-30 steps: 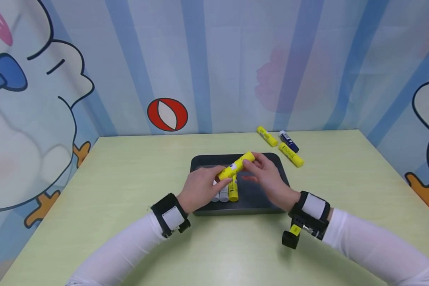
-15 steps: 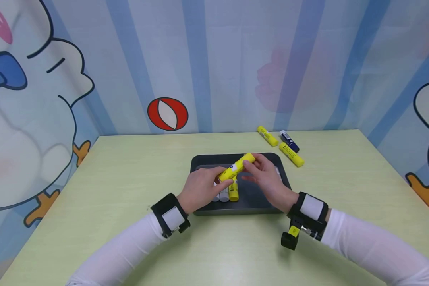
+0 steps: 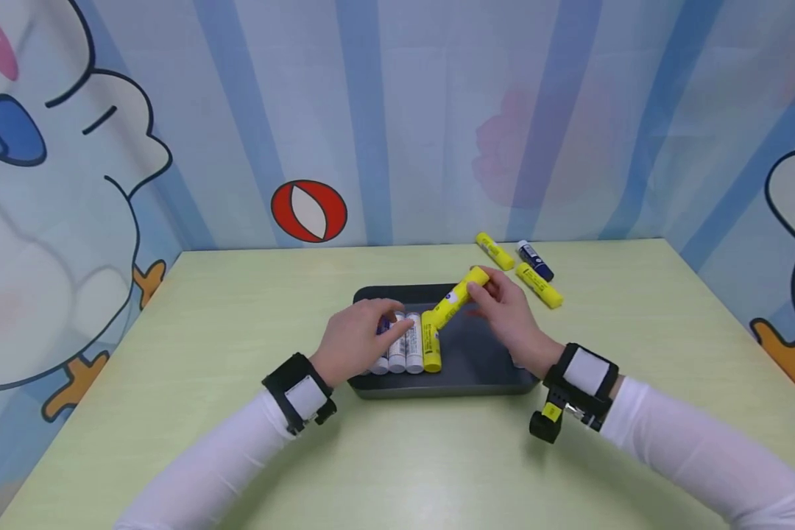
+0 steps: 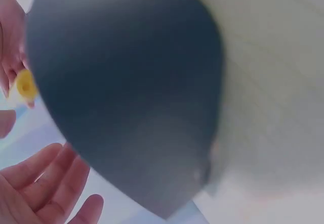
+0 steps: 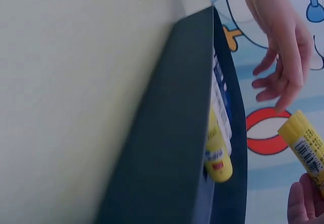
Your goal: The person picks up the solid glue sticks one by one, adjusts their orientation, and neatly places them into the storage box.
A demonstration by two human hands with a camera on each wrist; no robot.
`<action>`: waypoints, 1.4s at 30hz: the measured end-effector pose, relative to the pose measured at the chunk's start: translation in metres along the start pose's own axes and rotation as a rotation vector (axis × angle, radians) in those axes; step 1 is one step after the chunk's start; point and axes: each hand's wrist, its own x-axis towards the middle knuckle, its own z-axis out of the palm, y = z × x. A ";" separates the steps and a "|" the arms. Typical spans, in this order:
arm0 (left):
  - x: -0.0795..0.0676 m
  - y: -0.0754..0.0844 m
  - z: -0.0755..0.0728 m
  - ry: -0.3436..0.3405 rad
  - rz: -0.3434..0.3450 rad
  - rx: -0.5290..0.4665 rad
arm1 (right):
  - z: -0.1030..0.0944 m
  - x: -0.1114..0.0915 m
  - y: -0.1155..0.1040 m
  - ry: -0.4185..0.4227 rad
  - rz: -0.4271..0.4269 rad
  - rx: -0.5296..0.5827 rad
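Going by a clock laid over the tray [image 3: 460,384] in the head view, with 12 at the far edge. Pinching a yellow glue stick [image 3: 456,302] near its top end with the right hand [image 3: 506,313], over at 2 o'clock. Holding it tilted above the tray, top end pointing between 1 and 2, and leaving a gap to the second yellow stick [image 3: 431,350] lying below. Hovering the left hand [image 3: 352,335] at 9 o'clock, thumb and fingers spread loosely apart. Seeing white sticks [image 3: 414,346] lying in a row there, right beside that yellow one, but not quite making out how many behind the fingers. Also spotting two loose yellow sticks [image 3: 539,285] and a dark blue stick [image 3: 536,263] lying on the table [image 3: 238,316], past the rim between 1 and 2.
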 end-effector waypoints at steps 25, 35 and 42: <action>0.013 -0.044 -0.003 -0.040 -0.242 0.119 | -0.047 0.033 0.009 -0.190 -0.036 -0.729; 0.012 -0.050 0.001 -0.142 -0.295 0.086 | -0.042 0.039 0.012 -0.279 0.008 -0.940; 0.012 -0.048 0.004 -0.145 -0.252 0.034 | -0.037 0.041 0.017 -0.322 0.070 -0.999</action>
